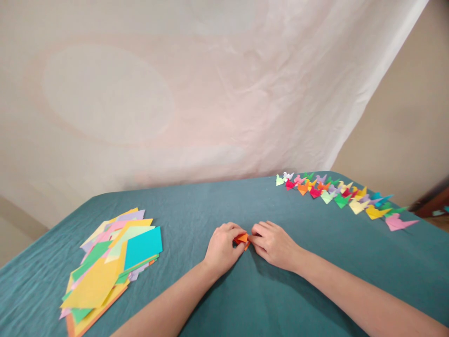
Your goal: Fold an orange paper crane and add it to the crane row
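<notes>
A small folded piece of orange origami paper [242, 238] is held between my two hands, just above or on the table's middle. My left hand [224, 248] pinches it from the left with thumb and fingers. From the right, my right hand [275, 245] has its fingertips closed on the paper's right end. The fingers hide part of the paper, so its full shape cannot be made out.
A loose pile of coloured paper sheets [94, 281] lies at the left. Rows of folded paper birds [358, 206] stand at the right. A dark green cloth [196, 201] covers the table. Behind it hangs a pale cloth [210, 93].
</notes>
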Tool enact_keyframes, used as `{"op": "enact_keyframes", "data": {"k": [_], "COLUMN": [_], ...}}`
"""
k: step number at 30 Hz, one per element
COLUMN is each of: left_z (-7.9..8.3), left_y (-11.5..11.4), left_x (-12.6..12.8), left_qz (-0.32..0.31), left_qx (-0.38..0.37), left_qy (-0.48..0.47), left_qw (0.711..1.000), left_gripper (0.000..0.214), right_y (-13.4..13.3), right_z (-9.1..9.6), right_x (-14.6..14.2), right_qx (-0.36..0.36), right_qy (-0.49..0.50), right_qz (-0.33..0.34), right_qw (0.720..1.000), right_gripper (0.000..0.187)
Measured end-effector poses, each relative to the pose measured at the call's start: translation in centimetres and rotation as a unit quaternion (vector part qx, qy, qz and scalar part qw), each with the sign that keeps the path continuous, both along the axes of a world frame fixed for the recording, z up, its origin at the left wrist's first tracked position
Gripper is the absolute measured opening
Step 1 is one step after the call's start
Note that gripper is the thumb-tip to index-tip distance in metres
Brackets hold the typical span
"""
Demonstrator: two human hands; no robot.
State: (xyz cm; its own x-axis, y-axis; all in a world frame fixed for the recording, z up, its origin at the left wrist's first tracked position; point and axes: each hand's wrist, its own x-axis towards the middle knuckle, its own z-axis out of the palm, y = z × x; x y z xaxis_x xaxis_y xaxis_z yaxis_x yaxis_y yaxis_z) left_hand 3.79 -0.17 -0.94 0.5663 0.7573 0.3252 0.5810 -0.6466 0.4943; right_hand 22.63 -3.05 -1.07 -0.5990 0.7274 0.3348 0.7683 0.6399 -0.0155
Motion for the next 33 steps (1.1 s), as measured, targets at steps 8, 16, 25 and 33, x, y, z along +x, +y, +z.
{"op": "enact_keyframes", "data": {"k": [8, 16, 25, 33], "left_z": [0.3, 0.6, 0.5, 0.2], "left_y": [-0.7, -0.8, -1.2, -1.2], "left_x": [-0.5, -0.5, -0.4, -0.3], "left_qz": [-0.015, -0.045, -0.042, -0.044], "left_qx": [0.026, 0.053, 0.066, 0.095], "left_qy": [0.048, 0.062, 0.075, 0.091], "left_qw": [0.998, 0.996, 0.994, 0.990], "left_gripper": [0.021, 0.020, 0.024, 0.025], "right_y": [0.0, 0.1, 0.1, 0.1], "right_z": [-0.2, -0.1, 0.1, 0.0], "right_x": [0.0, 0.2, 0.1, 0.1], "right_qx": [-0.005, -0.003, 0.005, 0.000], "right_qy": [0.007, 0.020, 0.011, 0.014], "right_qz": [0.003, 0.010, 0.008, 0.005], "right_qw": [1.000, 1.000, 1.000, 1.000], "right_gripper": [0.018, 0.018, 0.018, 0.017]}}
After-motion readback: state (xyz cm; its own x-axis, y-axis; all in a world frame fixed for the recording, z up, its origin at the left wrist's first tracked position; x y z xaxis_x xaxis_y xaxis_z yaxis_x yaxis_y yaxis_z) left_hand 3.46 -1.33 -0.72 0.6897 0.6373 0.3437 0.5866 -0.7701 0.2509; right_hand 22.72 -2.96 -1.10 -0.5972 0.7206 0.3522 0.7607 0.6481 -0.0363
